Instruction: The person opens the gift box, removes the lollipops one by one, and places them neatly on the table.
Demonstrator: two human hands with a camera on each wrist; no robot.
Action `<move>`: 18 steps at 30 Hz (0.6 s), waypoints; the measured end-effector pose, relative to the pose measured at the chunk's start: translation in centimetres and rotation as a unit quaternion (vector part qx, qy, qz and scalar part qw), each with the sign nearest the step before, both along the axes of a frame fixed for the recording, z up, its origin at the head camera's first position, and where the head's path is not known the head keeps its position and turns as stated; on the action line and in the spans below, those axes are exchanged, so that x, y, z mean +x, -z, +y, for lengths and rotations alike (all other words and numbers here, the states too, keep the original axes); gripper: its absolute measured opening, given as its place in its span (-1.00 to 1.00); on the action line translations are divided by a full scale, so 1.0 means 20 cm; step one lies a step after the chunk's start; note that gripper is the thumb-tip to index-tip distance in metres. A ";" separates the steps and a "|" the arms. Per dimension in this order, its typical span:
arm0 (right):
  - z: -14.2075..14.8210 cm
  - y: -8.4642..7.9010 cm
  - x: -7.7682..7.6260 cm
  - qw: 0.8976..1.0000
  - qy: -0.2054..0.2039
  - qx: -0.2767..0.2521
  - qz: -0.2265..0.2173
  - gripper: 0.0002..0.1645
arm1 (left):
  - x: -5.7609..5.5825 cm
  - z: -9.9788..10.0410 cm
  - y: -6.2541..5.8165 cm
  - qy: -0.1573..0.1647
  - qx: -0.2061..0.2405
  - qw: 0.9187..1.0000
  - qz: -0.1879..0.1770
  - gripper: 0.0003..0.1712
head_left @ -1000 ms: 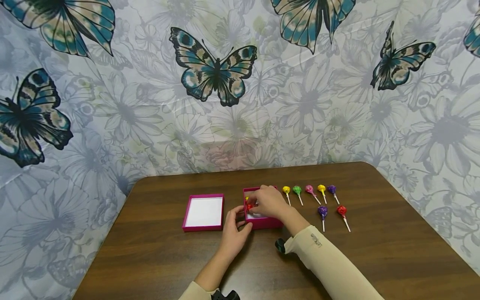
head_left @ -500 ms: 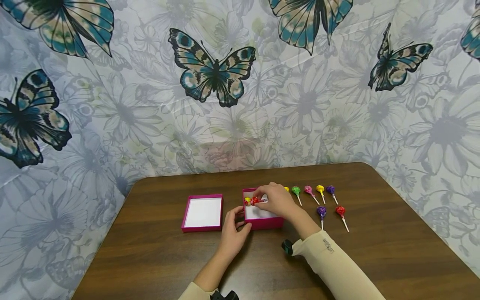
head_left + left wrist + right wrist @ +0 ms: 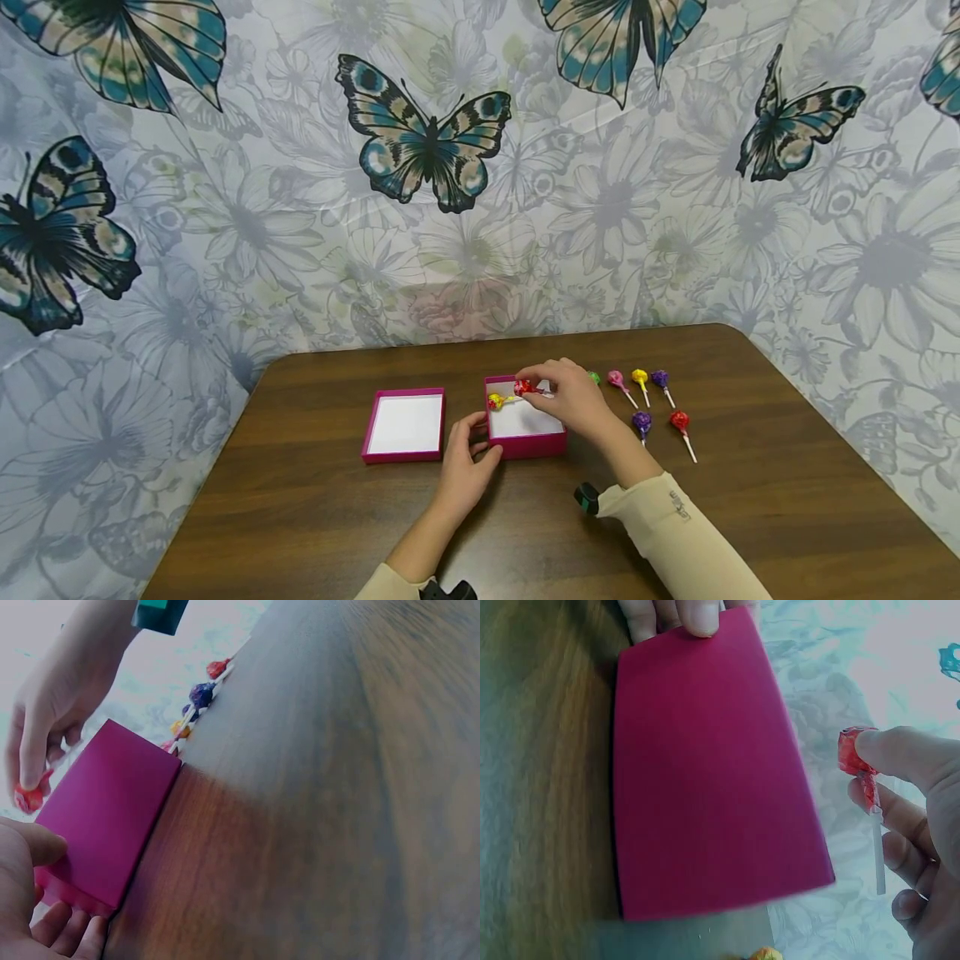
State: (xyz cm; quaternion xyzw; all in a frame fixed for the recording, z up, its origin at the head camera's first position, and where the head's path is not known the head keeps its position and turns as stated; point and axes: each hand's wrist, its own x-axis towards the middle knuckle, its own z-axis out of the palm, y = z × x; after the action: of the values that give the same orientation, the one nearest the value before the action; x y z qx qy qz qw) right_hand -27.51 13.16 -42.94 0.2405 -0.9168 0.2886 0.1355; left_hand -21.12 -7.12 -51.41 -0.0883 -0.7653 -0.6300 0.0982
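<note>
My right hand (image 3: 576,402) pinches a red-wrapped lollipop (image 3: 851,752) between thumb and fingers, its white stick hanging down in the right wrist view. This hand is above the open magenta box (image 3: 529,448), over its right part. Inside the white-lined box, a yellow lollipop (image 3: 496,402) lies at the left side. My left hand (image 3: 467,468) holds the box at its front left corner. In the left wrist view its thumb (image 3: 46,847) presses the front face while the other fingers bend around the left side.
Left of the box lies its square magenta lid (image 3: 403,457), white inside up. Right of it are lollipops in two rows: green (image 3: 595,377), pink (image 3: 616,378), yellow (image 3: 639,376) and purple (image 3: 659,378) behind, purple (image 3: 642,422) and red (image 3: 679,419) in front.
My right hand has lifted the red lollipop from beside the yellow one and moved it rightward and up. The left hand has stayed on the box.
</note>
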 end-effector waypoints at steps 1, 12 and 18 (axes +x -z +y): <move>0.01 0.00 0.00 1.000 0.005 -0.005 0.000 -0.68 | 0.00 0.00 0.00 -0.001 -0.001 1.000 0.001 -0.42; 0.16 0.01 0.02 0.996 0.070 -0.063 0.000 -0.70 | 0.00 0.00 0.00 0.000 0.014 1.000 -0.003 -0.40; 0.28 0.06 0.04 0.991 0.107 -0.074 -0.019 -0.72 | 0.01 0.00 0.00 0.000 0.014 1.000 -0.006 -0.39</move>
State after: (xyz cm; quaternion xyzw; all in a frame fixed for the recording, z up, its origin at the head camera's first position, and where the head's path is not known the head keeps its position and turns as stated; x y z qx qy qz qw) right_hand -26.76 18.70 -44.14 0.1249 -0.9159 0.3438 0.1654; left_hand -20.95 -7.06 -51.43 -0.0829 -0.7569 -0.6413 0.0949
